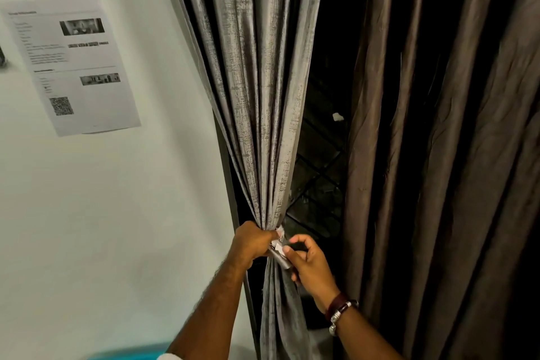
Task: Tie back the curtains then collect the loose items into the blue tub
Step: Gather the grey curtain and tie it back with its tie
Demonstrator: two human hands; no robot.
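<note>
We clamp the gathered grey curtain [263, 114] beside the wall's right edge with our left hand [252, 242], while our right hand [306, 264] pinches the tieback strap [281, 257]. If either grip loosens, the folds could spill out again.

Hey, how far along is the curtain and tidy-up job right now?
Done: the grey curtain is gathered into a bunch. In hand: the left hand grips the bunch while the right hand pinches the tieback. Left: the brown curtain hangs loose, and no items collected yet.
</note>
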